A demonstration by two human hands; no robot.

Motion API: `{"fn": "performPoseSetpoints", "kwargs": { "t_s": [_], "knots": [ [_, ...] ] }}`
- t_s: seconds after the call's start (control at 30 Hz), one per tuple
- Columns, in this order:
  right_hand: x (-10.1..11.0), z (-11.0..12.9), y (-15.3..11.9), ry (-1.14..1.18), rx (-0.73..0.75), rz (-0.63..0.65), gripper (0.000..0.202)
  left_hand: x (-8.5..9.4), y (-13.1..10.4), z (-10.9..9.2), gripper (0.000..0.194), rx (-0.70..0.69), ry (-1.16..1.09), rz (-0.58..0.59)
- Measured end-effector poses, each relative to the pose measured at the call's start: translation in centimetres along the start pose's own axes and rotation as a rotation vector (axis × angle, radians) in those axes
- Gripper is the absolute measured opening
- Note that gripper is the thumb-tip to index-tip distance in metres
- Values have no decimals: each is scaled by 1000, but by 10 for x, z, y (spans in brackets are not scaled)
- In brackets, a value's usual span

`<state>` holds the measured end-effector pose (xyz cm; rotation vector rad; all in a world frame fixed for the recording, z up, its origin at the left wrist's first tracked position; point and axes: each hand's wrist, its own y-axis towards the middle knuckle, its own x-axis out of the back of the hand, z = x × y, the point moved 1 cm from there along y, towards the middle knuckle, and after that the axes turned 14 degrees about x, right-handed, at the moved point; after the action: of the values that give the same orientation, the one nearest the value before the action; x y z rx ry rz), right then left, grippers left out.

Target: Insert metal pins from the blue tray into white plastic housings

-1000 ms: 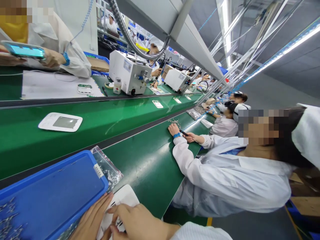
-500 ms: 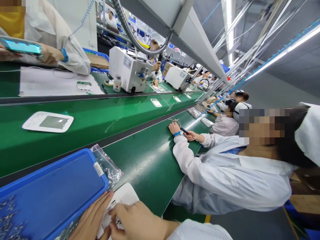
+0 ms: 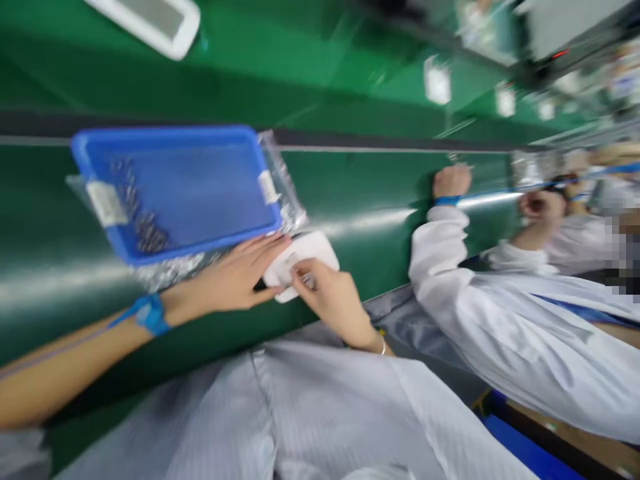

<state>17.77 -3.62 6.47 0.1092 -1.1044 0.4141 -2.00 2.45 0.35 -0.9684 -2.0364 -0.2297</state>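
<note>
A small white plastic housing [image 3: 323, 247] lies on the green bench in front of me, just below the blue tray. My left hand [image 3: 245, 273] holds its left end, long fingers along the upper edge and thumb at the lower side. A blue wrist strap circles my left wrist. Over the housing's middle, my right hand [image 3: 333, 297] has thumb and forefinger pinched together against its surface. Whatever lies between those fingertips is too small and blurred to make out.
The blue tray [image 3: 215, 187] holds many small metal parts [image 3: 150, 233] at its left end. Clear plastic bags [image 3: 287, 180] stick out from under it. Beyond a dark strip, a white panel [image 3: 177, 30] lies on the green belt. A co-worker's sleeve [image 3: 440, 247] is at right.
My view has swung down and toward the left, so the tray, housing and hands now appear nearer the middle. Both hands stay at the housing.
</note>
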Motion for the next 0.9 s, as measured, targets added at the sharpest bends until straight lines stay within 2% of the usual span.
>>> {"fn": "performPoseSetpoints", "kwargs": {
  "t_s": [0.1,0.37,0.5,0.67,0.9],
  "knots": [
    [-3,0,-1,-47,26,-32,20,2,6,0,81,20,-35,83],
    [-19,10,8,-181,49,12,26,2,6,-2,85,23,-95,155],
    [-25,10,9,-216,54,11,33,1,7,0,84,10,-125,145],
    [-22,11,5,-183,31,35,35,1,10,0,87,26,-144,160],
    [-29,11,3,-250,56,-52,35,-4,10,3,87,-41,-152,99]
  ]
}}
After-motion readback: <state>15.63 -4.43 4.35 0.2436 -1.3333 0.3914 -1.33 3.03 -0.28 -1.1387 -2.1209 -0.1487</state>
